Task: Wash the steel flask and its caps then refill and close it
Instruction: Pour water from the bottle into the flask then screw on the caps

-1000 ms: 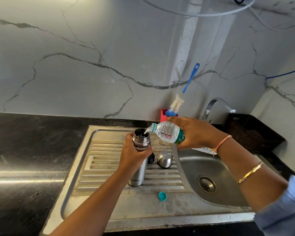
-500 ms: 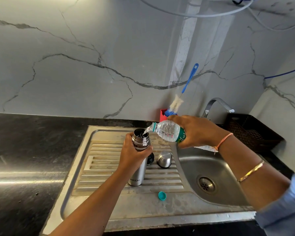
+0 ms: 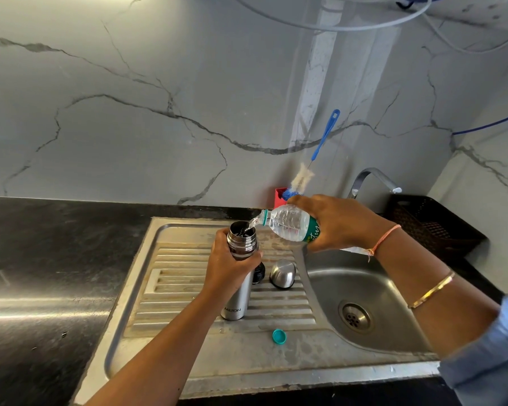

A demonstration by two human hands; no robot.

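A single brushed-steel flask (image 3: 237,300), a slim cylinder with "MILTON" printed low on its side, stands upright on the ribbed drainboard (image 3: 185,288) of a dull, water-spotted stainless sink. Its mouth is open and its neck has shiny rings. The left hand (image 3: 230,271) is wrapped round the flask's upper body just below that neck, fingers curled tight against the metal. The right hand (image 3: 339,224) clasps one clear, ridged plastic water bottle (image 3: 288,221) round its green label. The bottle is tipped neck-down, and a thin stream of water (image 3: 251,224) runs from it into the flask's mouth. Two flask caps lie on the ribs just right of the flask. One is a rounded, dome-shaped steel cap (image 3: 282,273). The other is a smaller black inner cap (image 3: 259,273), partly hidden behind the left hand. One small round teal bottle cap (image 3: 279,336) rests on the flat front part of the drainboard. The smooth oval basin (image 3: 373,288) to the right has one perforated drain (image 3: 356,317), with one curved metal tap (image 3: 370,178) above it. One bottle brush (image 3: 324,136) with a blue plastic handle and pale bristles leans against the grey-veined marble wall (image 3: 129,112), standing in a red holder (image 3: 279,196). One black woven basket (image 3: 428,227) sits at the far right. The countertop (image 3: 41,259) is glossy black stone. The right wrist wears one orange thread (image 3: 385,238) and one thin gold bangle (image 3: 431,290).
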